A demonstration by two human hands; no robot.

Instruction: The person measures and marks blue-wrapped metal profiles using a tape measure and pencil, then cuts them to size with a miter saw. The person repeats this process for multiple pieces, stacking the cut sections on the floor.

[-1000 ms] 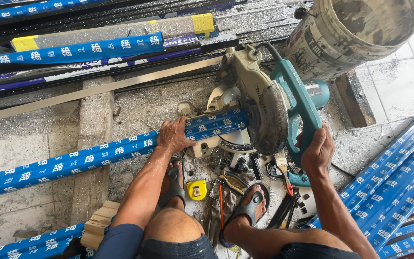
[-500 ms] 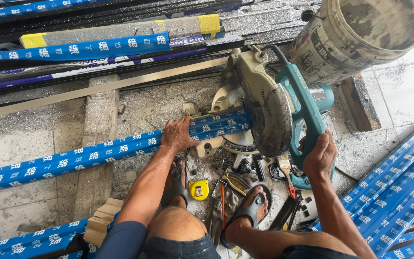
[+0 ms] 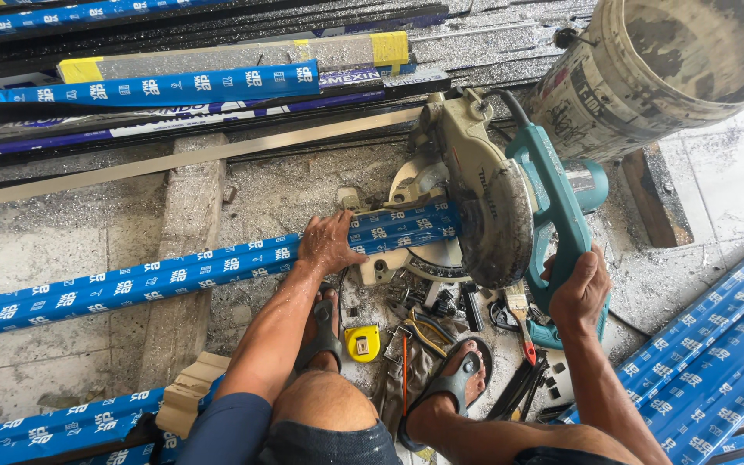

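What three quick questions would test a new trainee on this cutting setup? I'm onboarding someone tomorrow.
1. True or false: the left hand presses on the blue-wrapped profile.
2. What does the right hand grip?
A. yellow tape measure
B. teal saw handle
C. bucket
3. Fill in: the tape measure lies between the person's ____.

Key: 1 true; 2 B; 3 feet, in sandals.

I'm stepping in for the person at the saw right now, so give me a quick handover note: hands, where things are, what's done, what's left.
Left hand presses the blue-wrapped profile flat against the saw's fence. Right hand grips the teal handle of the mitre saw; the blade guard sits over the profile's end. No cut-off piece shows, so the cut looks not yet made. A yellow tape measure and pliers lie between the feet.
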